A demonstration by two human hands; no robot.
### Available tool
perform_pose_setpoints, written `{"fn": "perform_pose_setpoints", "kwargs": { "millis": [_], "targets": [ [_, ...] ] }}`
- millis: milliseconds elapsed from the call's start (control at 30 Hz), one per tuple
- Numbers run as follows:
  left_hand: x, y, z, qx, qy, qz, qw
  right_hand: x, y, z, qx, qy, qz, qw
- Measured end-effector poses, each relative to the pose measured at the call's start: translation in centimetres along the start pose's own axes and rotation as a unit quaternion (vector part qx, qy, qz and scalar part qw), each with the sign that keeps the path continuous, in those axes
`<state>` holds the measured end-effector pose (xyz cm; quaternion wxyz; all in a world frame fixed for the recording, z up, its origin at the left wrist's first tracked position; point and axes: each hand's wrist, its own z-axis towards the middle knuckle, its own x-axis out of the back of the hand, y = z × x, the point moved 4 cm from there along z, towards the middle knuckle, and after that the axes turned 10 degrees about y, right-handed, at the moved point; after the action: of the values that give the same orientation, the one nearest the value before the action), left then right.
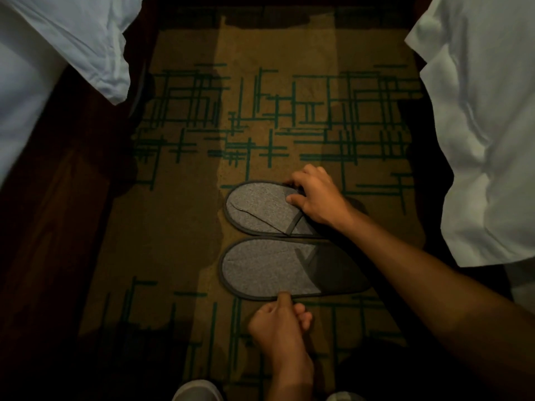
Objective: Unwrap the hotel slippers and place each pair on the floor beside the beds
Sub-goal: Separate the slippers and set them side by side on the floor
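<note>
Two flat grey slippers with dark trim lie side by side on the patterned carpet, toes pointing left. My right hand (317, 198) rests on the far slipper (257, 209), fingers curled over its far edge near the strap opening and thumb on the upper. The near slipper (260, 270) lies just below it, the two touching along their long edges. My left hand (279, 322) is curled at the near slipper's front rim, with one fingertip touching the trim and nothing held in it. No wrapper is visible.
White bedding hangs at the upper left (72, 44) and along the right (486, 140), over dark wooden bed bases. Brown carpet with green line patterns (179, 227) fills the aisle between them. Two grey shoe tips (197, 390) show at the bottom edge.
</note>
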<state>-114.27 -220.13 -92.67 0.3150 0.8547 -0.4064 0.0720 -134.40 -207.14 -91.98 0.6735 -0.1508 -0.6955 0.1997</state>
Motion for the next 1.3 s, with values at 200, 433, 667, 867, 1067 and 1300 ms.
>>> {"fn": "perform_pose_setpoints", "kwargs": {
  "millis": [200, 433, 667, 867, 1067, 1300],
  "targets": [
    [-0.2, -0.1, 0.0, -0.008, -0.014, 0.012, 1.0, -0.1, 0.1, -0.2, -0.009, 0.019, -0.006, 1.0],
    [-0.1, -0.1, -0.2, -0.004, -0.008, -0.003, 1.0, 0.2, 0.4, -0.5, -0.029, 0.041, 0.042, 0.998],
    [0.6, 0.0, -0.9, 0.015, -0.002, 0.0, 1.0, 3.4, 1.1, -3.9, -0.102, 0.192, 0.087, 0.972],
    [4.5, 3.2, -6.0, 0.047, -0.027, 0.037, 0.998, 6.0, -0.2, -11.5, -0.238, 0.121, 0.084, 0.96],
    [11.8, 9.4, -13.7, 0.022, -0.066, 0.126, 0.99, 12.7, -6.0, -20.6, -0.317, -0.128, 0.087, 0.936],
    [21.8, 18.4, -23.9, -0.051, -0.108, 0.291, 0.949, 29.2, -13.7, -27.6, -0.401, -0.2, 0.111, 0.887]
  ]
}}
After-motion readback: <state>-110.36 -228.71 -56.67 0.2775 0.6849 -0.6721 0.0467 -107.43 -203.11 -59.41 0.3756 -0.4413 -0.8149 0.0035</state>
